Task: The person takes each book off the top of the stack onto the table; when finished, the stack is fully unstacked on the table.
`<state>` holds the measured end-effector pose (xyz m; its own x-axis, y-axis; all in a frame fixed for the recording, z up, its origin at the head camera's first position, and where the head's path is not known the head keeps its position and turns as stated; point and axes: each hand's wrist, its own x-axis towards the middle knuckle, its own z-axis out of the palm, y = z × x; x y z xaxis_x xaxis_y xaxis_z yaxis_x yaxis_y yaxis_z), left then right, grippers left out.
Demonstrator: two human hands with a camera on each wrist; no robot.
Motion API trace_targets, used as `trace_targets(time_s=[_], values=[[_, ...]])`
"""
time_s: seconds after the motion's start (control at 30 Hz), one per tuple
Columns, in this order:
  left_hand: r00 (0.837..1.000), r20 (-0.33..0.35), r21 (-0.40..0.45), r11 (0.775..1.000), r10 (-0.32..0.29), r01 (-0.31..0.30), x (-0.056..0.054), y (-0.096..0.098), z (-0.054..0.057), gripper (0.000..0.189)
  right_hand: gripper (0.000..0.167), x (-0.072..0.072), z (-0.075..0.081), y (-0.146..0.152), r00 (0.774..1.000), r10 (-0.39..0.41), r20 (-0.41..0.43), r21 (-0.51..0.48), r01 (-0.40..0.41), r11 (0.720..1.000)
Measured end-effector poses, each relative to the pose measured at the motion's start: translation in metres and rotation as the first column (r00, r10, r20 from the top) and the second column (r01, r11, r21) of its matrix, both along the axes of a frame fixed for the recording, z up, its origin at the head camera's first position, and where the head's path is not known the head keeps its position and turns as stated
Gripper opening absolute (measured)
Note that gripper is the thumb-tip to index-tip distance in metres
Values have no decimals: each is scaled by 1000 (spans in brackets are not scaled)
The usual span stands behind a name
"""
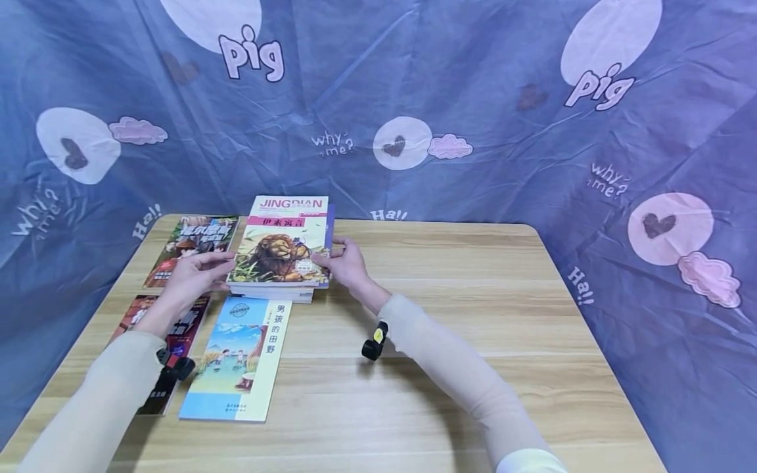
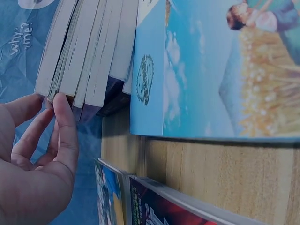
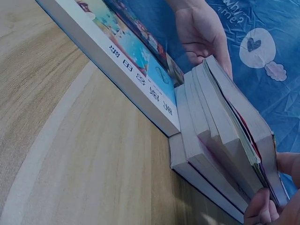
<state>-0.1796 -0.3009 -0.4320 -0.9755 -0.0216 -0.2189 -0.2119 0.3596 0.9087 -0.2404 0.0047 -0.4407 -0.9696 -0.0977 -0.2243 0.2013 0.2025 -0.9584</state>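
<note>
A stack of books [image 1: 273, 295] stands toward the back left of the table. On top is a paperback with a lion on its cover [image 1: 278, 253]. From the left, my left hand [image 1: 198, 276] holds the upper books, fingertips at their corner and page edges [image 2: 77, 61]. My right hand [image 1: 349, 266] grips the right side, thumb over the top cover and a curled finger [image 3: 262, 204] against the edges of the upper books. A purple-blue cover [image 1: 329, 230] sticks out on the right, beneath the lion paperback.
A blue and cream book [image 1: 236, 361] lies flat in front of the stack. Left of it, a dark red book [image 1: 189, 328] is partly behind my left forearm, with a colourful comic-style book [image 1: 204, 230] farther back. Blue printed cloth [image 1: 473, 85] hangs behind the wooden table [image 1: 449, 276].
</note>
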Motion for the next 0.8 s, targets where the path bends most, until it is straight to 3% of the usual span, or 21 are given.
trace_targets(time_s=[0.23, 0.43, 0.6, 0.8], values=[[1000, -21, -54, 999, 4, -6, -1, 4, -3, 67, 60, -2, 2, 11, 999, 49, 4, -85, -49, 995], [999, -40, -85, 996, 9, -12, -4, 6, -4, 62, 56, -2, 1, 27, 993, 117, 20, -81, -115, 990], [1000, -25, -59, 998, 6, -8, -6, 7, -3, 62, 60, -2, 4, 43, 979, 172, 110, -163, -153, 975], [1000, 9, -56, 998, 9, -9, -7, 4, -5, 60, 59, 0, 6, 63, 961, 189, 201, -310, -121, 943]])
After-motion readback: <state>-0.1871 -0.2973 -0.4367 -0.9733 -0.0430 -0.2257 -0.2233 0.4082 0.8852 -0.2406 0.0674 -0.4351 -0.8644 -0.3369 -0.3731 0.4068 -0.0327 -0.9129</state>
